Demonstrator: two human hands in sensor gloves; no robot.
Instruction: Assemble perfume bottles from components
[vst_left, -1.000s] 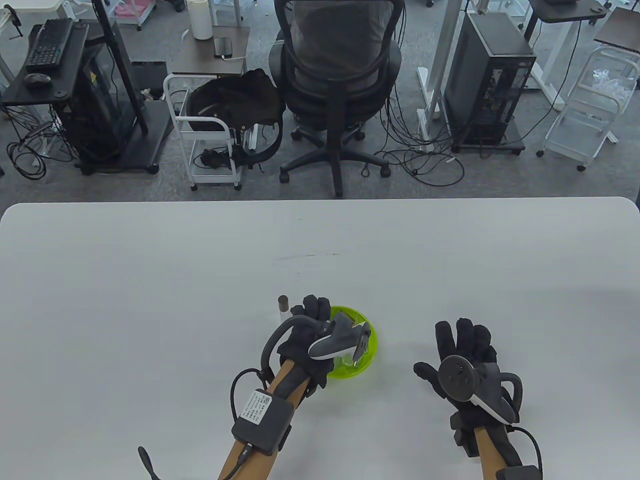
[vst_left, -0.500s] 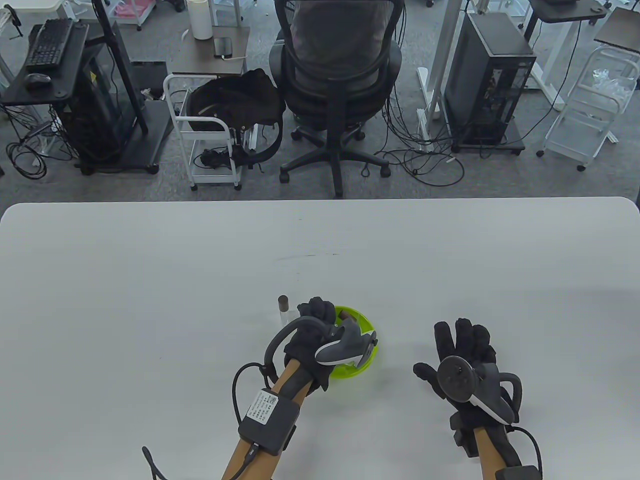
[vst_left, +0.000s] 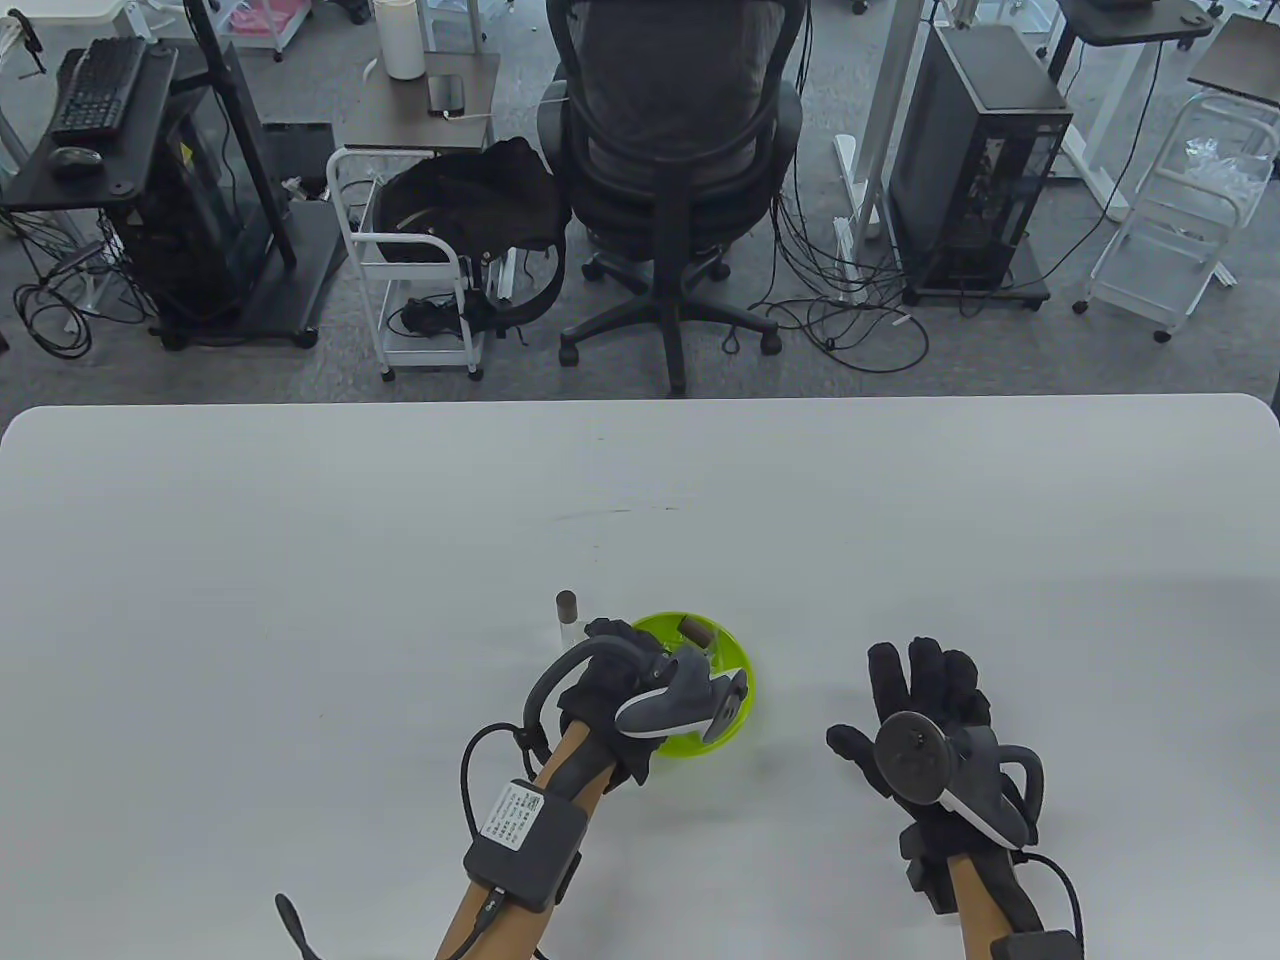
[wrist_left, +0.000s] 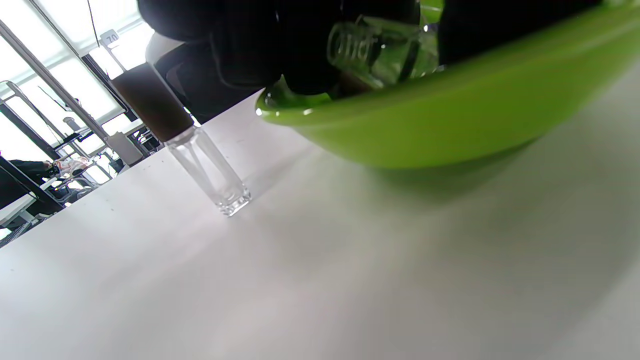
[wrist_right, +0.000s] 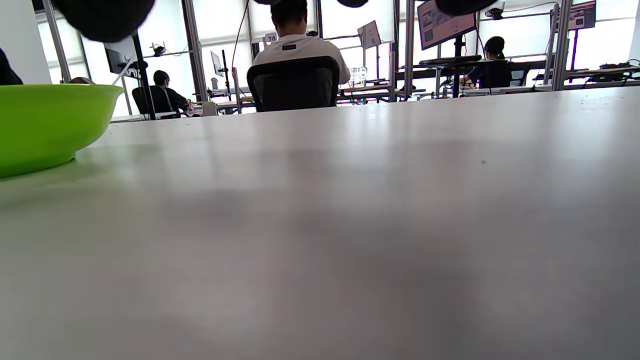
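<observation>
A lime green bowl (vst_left: 655, 633) sits near the table's front middle, and my left hand (vst_left: 608, 668) reaches into its near-left side. In the left wrist view my gloved fingers (wrist_left: 250, 45) curl round a clear glass bottle (wrist_left: 380, 47) just above the bowl's rim (wrist_left: 400, 125). A brown cap (vst_left: 692, 630) lies in the far part of the bowl. Just left of the bowl stands a clear bottle with a brown cap (vst_left: 567, 613), also visible as the capped bottle (wrist_left: 200, 155). My right hand (vst_left: 925, 685) rests flat on the table, fingers spread, holding nothing.
The white table (vst_left: 300, 600) stretches wide on all sides of the bowl. In the right wrist view the bowl (wrist_right: 45, 125) stands at the left. Beyond the far edge a person sits in an office chair (vst_left: 670, 150), among carts and computer towers.
My left hand drew back toward the bowl's near-left side, uncovering the bowl's far part and the brown cap. The right hand stayed still.
</observation>
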